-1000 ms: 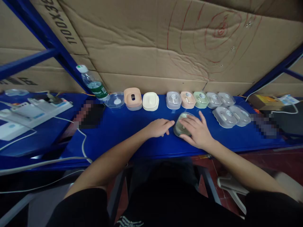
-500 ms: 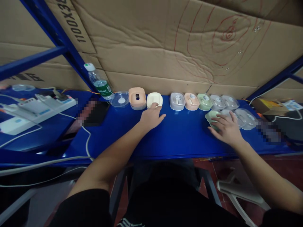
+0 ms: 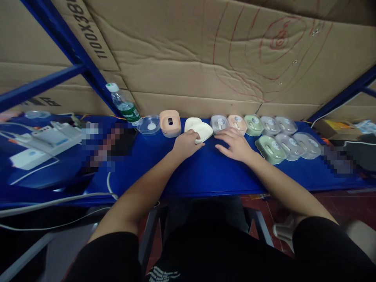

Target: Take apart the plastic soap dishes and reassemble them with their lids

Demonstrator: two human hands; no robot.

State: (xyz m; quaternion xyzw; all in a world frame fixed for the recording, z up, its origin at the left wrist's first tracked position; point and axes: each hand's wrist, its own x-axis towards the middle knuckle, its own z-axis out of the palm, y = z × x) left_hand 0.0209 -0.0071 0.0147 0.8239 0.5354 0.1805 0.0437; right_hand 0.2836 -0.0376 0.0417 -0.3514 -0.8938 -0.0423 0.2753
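Observation:
My left hand [image 3: 185, 144] grips the near edge of a shallow cream plastic dish [image 3: 205, 131], which is tilted. Just behind it another cream piece [image 3: 192, 123] shows, partly covered by the dish and my fingers. My right hand [image 3: 235, 144] hovers to the right of the dish with its fingers apart and nothing in them. Behind that hand, a grey lidded container [image 3: 219, 122] and an orange lidded container [image 3: 237, 121] are partly hidden. An orange pile of box parts [image 3: 170, 120] stands left of the cream pieces.
Several more clear-lidded boxes, among them a green one [image 3: 272, 149], stand in two rows at the right. Clear round-cornered lids [image 3: 148, 126] and a water bottle [image 3: 125, 105] are at the left. A power strip [image 3: 47, 143] with cables lies farther left on the blue tabletop [image 3: 202, 176].
My left hand has lifted and tilted the cream dish off the piece behind it. My right hand has moved left from the green lidded box towards the dish.

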